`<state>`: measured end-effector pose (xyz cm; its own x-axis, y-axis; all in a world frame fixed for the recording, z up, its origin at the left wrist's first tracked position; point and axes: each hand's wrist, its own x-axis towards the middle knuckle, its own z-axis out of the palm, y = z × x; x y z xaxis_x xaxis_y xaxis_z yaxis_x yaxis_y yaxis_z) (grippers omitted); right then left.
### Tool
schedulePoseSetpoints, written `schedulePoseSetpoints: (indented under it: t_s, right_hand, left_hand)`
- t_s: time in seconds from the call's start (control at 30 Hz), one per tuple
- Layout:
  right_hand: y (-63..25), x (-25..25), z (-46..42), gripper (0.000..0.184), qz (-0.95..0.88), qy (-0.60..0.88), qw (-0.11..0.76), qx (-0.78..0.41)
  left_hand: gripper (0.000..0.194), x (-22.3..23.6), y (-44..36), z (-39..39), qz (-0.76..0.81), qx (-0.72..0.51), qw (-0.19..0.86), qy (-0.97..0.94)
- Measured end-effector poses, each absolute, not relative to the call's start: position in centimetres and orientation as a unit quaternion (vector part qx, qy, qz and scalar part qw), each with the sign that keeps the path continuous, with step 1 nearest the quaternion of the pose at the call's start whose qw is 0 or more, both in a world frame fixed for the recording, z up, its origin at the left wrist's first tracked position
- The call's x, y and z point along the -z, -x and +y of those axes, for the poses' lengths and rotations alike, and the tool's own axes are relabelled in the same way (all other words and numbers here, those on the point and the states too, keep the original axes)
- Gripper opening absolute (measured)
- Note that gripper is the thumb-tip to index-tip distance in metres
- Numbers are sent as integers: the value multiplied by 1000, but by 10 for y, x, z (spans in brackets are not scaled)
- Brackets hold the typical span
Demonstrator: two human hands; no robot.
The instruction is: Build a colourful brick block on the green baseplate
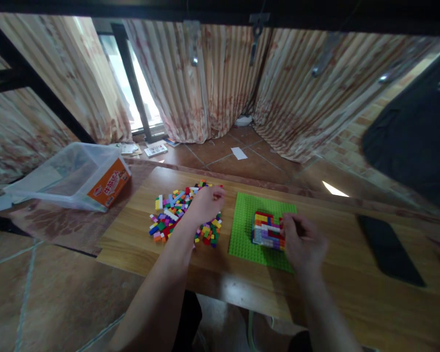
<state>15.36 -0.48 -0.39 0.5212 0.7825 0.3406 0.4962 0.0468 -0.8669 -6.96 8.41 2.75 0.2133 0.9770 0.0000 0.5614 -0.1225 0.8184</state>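
Our left hand (205, 204) curls over the loose bricks (170, 215); our right hand (306, 242) bends its fingers at the right edge of the multicoloured block (266, 231), which sits on the green baseplate (242, 220). We cannot tell whether either pinches a brick. Rightward on the counter (220, 276) lies a dark slab (390, 249); past the counter's left end we see a clear bin (84, 195).

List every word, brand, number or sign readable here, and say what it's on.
No text reads clearly enough to quote.
Orange label on the clear plastic bin: white characters, too blurred to read.
White item on the floor: dark print, too small to read.
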Motion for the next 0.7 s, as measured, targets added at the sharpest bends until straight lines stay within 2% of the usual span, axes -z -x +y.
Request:
schedulePoseSetpoints:
  t_s: [0.17,0.3,0.57,0.7]
  right_hand:
    - [-142,-3,-7,19,-549,612,549,-150]
    - [-134,-8,-8,16,-622,556,533,-142]
    - [-136,-8,-8,12,-632,554,525,-133]
    - [-155,-8,-6,15,-601,585,527,-138]
  left_hand:
    - [20,-36,49,71,423,-347,657,-519]
    - [22,-33,33,60,339,-329,772,-425]
    - [26,-27,17,55,322,-283,818,-383]
    - [21,-30,15,56,382,-275,773,-426]
